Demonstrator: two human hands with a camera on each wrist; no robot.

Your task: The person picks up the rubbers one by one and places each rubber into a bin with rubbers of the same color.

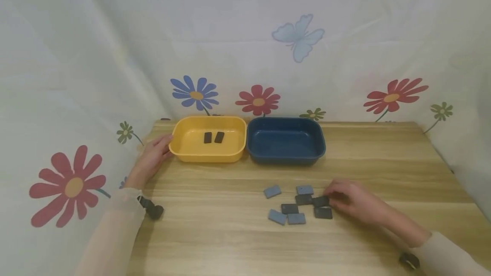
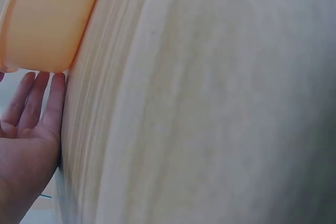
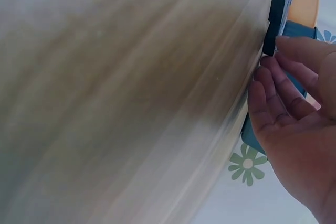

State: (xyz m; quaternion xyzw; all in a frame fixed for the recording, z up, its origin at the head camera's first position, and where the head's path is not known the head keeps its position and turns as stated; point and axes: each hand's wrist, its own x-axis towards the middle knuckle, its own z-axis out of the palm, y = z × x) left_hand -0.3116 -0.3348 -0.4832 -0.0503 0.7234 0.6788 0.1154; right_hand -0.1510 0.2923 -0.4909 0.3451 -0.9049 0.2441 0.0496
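Observation:
In the head view my right hand is at a group of small flat rectangular tiles, its thumb and fingertips pinching the near end of a black tile. The right wrist view shows that dark tile at the tips of thumb and forefinger. Another black tile lies just below it. My left hand touches the left wall of a yellow tray; the left wrist view shows its fingers fairly straight against the tray. Two black tiles lie inside the yellow tray.
A dark blue tray stands right beside the yellow one at the table's back. Several grey-blue tiles and black tiles lie loose on the wooden table. A flower-printed curtain hangs behind and at the sides.

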